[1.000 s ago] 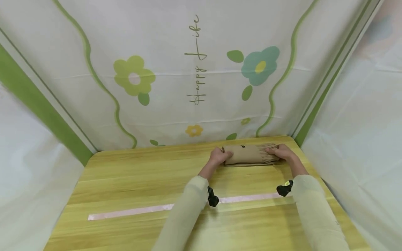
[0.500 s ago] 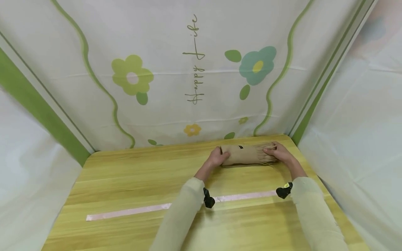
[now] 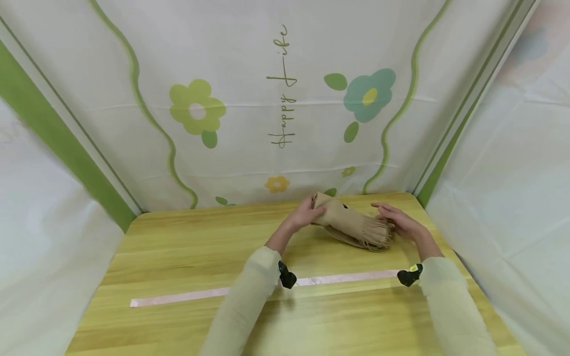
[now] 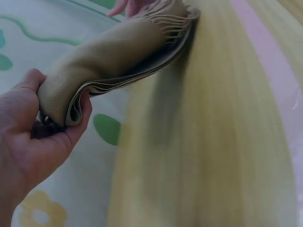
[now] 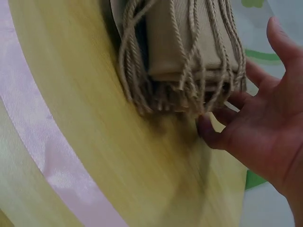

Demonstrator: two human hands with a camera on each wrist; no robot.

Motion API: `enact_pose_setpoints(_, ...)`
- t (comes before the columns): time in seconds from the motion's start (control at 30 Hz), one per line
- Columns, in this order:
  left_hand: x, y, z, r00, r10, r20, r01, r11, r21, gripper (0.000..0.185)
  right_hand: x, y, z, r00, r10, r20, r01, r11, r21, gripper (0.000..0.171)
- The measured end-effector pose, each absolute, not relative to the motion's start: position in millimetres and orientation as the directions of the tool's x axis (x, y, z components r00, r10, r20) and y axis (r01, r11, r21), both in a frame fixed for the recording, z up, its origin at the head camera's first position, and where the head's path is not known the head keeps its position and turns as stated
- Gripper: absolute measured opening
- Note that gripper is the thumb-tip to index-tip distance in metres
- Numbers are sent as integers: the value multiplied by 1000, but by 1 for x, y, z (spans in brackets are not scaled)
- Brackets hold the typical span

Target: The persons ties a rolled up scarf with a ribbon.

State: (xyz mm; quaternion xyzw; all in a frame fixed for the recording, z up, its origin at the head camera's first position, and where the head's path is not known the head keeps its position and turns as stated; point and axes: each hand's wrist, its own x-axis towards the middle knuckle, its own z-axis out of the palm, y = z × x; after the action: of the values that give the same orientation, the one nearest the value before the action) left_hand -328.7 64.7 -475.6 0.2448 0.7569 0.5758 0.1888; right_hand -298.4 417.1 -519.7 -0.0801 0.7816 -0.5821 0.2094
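A folded tan scarf (image 3: pixel 349 222) with a twisted fringe lies slanted over the back right of the table. My left hand (image 3: pixel 307 212) grips its folded end, thumb on one side and fingers on the other, and holds that end raised. In the left wrist view the layers of the scarf (image 4: pixel 104 61) bend up from the wood toward the left hand (image 4: pixel 38 127). The right hand (image 3: pixel 401 221) is beside the fringed end with its fingers loosely spread. Up close in the right wrist view, fingertips of the right hand (image 5: pixel 265 113) are right at the fringe (image 5: pixel 199 61).
The wooden table (image 3: pixel 191 257) has a pink tape strip (image 3: pixel 347 278) running across it. A white curtain (image 3: pixel 240 123) with printed flowers hangs behind the table's back edge, and more white fabric (image 3: pixel 512 207) hangs at the right side.
The scarf has gone from lying straight across to slanted, its left end raised and its fringed end swung toward me. The right hand has let go of the fringed end.
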Motion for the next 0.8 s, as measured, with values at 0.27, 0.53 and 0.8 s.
enact_pose_setpoints(0.27, -328, 59, -435, -751, 660, 33, 371, 380, 847, 41, -298, 374, -487, -895, -429, -123, -91, 446, -890, 56)
enact_pose_setpoints(0.53, -327, 56, -412, -715, 699, 28, 424, 401, 812, 40, -298, 334, -462, -756, -633, -167, -2, 257, -966, 67)
enact_pose_setpoints(0.8, -327, 48, -397, -709, 705, 24, 402, 376, 835, 30, -293, 327, -464, -748, -633, -199, 61, 233, -971, 68)
